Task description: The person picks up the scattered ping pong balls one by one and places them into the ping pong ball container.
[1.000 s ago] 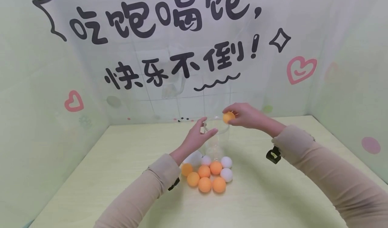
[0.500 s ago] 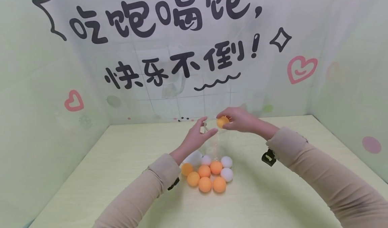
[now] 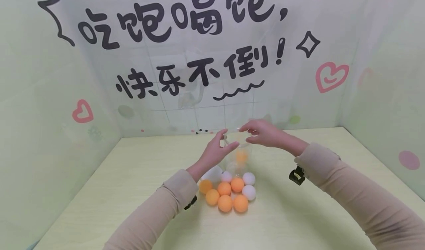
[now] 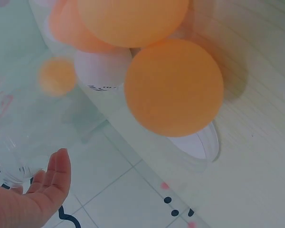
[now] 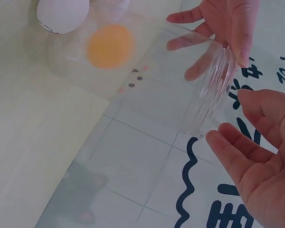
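Observation:
A clear screw-top jar stands on the table behind a cluster of table tennis balls. My left hand holds it near the rim, thumb on the near side and fingers round the far side. An orange table tennis ball, blurred, is inside the jar below the mouth. Close over the jar's right rim, my right hand has its fingers and thumb apart, holding nothing. In front of the jar lie several orange balls and a few white balls.
A round lid with a white inside lies on the table left of the jar, partly hidden by my left wrist and the balls. Behind the table rises a wall covering with large black lettering.
My right hand has moved left over the jar's mouth and let go of the orange ball, which has dropped inside. My left hand has stayed at the rim.

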`<state>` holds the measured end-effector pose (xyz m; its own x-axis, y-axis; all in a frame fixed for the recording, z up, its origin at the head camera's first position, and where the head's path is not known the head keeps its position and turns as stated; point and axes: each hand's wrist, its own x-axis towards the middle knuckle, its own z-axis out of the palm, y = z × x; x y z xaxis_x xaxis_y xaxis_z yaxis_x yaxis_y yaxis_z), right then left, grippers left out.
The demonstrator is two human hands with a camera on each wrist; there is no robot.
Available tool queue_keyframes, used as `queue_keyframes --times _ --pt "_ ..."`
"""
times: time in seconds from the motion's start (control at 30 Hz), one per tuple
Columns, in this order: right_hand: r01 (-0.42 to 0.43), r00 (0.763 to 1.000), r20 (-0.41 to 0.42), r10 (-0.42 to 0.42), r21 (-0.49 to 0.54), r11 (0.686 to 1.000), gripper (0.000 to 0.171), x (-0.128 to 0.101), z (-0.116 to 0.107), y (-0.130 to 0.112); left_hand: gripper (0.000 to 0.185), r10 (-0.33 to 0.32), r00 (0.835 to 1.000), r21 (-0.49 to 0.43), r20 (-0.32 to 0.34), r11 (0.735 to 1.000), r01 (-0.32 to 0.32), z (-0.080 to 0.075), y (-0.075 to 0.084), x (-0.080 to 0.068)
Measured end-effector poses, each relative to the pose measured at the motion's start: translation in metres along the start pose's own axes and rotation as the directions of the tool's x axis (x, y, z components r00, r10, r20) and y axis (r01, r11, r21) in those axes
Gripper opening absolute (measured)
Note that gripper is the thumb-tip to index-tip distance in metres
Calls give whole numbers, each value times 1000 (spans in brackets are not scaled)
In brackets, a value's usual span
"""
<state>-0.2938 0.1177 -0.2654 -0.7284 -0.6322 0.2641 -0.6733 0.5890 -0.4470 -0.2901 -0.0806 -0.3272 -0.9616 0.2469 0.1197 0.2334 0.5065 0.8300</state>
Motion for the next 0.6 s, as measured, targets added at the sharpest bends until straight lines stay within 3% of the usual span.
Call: queue_keyframes --times 0.17,0.33,0.6 --pt "-8 999 -45 11 57 998 30 -10 -2 3 73 -12 1000 -8 -2 1000 12 1 0 0" --pt "-30 995 -98 34 39 999 24 -26 0 6 74 -19 1000 -5 -4 1000 19 1 0 0" --pt "-72 997 -33 72 17 997 25 -51 29 9 74 -24 1000 -2 1 1000 24 1 -1 1"
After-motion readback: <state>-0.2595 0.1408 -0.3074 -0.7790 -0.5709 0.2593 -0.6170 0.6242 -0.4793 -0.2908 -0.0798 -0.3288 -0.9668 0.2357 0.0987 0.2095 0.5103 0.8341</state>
